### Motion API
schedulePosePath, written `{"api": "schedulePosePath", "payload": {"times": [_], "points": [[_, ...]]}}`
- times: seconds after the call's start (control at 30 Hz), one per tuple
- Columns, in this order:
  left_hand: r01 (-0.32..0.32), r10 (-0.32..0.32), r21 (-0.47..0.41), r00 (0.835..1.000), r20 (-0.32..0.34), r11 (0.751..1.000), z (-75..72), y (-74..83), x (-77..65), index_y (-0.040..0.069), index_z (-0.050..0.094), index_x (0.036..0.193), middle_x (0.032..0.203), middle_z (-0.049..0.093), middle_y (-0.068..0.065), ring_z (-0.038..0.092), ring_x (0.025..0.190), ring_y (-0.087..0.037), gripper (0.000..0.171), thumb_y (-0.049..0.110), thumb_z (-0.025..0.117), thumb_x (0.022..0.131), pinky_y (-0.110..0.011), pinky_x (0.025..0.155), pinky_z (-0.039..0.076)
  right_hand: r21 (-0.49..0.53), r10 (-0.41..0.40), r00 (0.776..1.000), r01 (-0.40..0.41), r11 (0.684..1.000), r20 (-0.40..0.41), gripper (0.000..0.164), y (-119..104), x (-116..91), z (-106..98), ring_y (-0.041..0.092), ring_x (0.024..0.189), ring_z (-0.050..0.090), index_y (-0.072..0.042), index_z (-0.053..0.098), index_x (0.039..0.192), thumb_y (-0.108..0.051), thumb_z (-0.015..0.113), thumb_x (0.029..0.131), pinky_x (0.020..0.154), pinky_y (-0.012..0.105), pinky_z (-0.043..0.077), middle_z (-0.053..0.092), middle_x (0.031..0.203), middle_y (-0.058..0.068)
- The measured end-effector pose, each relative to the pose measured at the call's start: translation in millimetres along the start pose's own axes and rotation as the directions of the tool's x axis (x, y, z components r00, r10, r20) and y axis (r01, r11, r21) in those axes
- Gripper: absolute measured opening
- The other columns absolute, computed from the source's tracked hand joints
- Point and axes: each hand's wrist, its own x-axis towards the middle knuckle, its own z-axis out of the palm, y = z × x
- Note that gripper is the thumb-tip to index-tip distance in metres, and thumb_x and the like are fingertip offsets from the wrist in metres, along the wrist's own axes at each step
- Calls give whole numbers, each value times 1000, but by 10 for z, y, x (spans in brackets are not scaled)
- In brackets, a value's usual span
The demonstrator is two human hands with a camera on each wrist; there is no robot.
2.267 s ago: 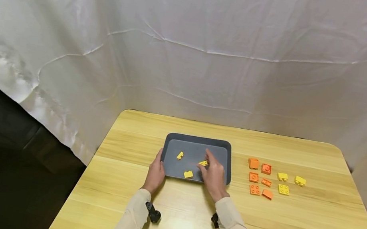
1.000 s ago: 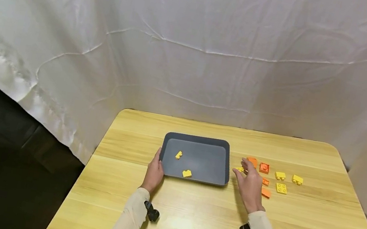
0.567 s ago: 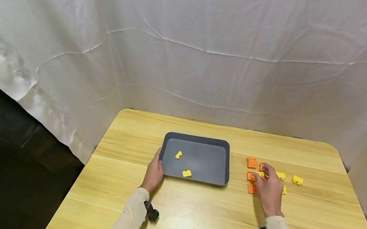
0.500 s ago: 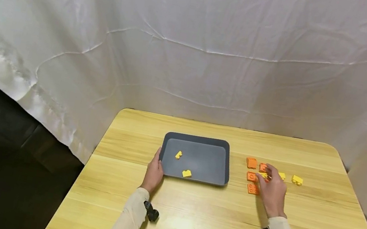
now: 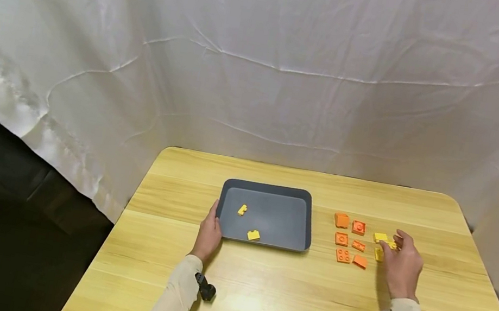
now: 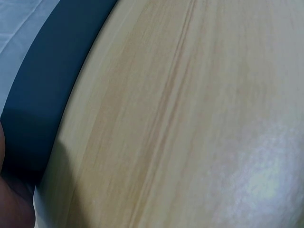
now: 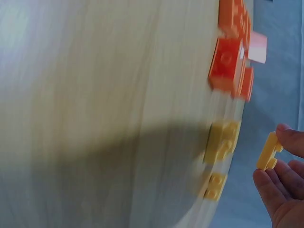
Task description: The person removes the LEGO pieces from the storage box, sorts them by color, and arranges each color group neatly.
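Note:
My right hand (image 5: 401, 266) pinches a small yellow toy building brick (image 7: 267, 151) between thumb and fingertips, raised over the table's right side. Just beyond and beside it lie other yellow bricks; one (image 5: 380, 237) shows whole, another (image 5: 379, 255) is partly covered by the hand. At the left, my left hand (image 5: 208, 236) holds the near left corner of a dark grey tray (image 5: 259, 243), thumb at the rim and fingers along the outer side. Inside the tray are two yellow bricks, a narrow one (image 5: 242, 210) and a wider one (image 5: 253, 235).
Several orange bricks (image 5: 341, 239) sit in loose rows between the tray and the right hand. The wooden table (image 5: 284, 304) extends to rounded far corners. Behind it hangs a pale curtain (image 5: 258, 102); dark cloth (image 5: 10, 225) lies to the left.
My right hand has carried a yellow brick out of the tray, rightward past the orange bricks to the yellow ones. The left hand stays at the tray.

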Motion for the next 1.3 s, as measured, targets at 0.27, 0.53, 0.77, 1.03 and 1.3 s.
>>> {"api": "schedulePosePath", "payload": {"times": [0.27, 0.53, 0.77, 1.03, 1.3], "points": [[-8, 8, 0, 1000, -1, 1000, 6, -8, 1, -8, 26, 160, 161, 36, -28, 38, 147, -42, 53, -5, 35, 108, -53, 123, 33, -17, 107, 994, -107, 994, 33, 52, 148, 18, -144, 54, 111, 64, 14, 54, 137, 2, 77, 92, 90, 66, 54, 64, 121, 39], [-9, 9, 0, 1000, -4, 1000, 6, 2, -2, -8, 27, 160, 160, 36, -28, 38, 147, -43, 53, -5, 35, 108, -53, 123, 33, -33, 179, 981, -177, 984, 71, 53, 339, 2, -139, 55, 113, 62, 14, 51, 141, -2, 73, 95, 93, 66, 52, 63, 124, 39], [-11, 11, 4, 1000, -3, 1000, 5, 7, -8, -8, 27, 160, 161, 36, -28, 38, 147, -43, 53, -6, 35, 108, -54, 122, 33, -55, 208, 973, -203, 978, 100, 55, 482, -32, -114, 56, 113, 61, 15, 49, 142, -2, 72, 96, 94, 67, 50, 62, 125, 39], [-19, 19, 17, 1000, -3, 1000, 7, 13, 0, -8, 27, 160, 159, 38, -29, 39, 145, -44, 53, -6, 36, 108, -55, 121, 35, -82, 210, 972, -202, 976, 108, 56, 513, -40, -107, 57, 114, 59, 15, 48, 142, -2, 73, 95, 94, 68, 49, 61, 126, 40], [-14, 14, 23, 1000, -5, 1000, 11, -2, 0, -8, 27, 160, 160, 37, -29, 38, 146, -44, 53, -7, 35, 108, -55, 122, 33, -95, 228, 967, -218, 971, 115, 57, 547, -34, -83, 57, 116, 58, 15, 48, 142, -2, 74, 94, 97, 68, 48, 60, 127, 39]]}}
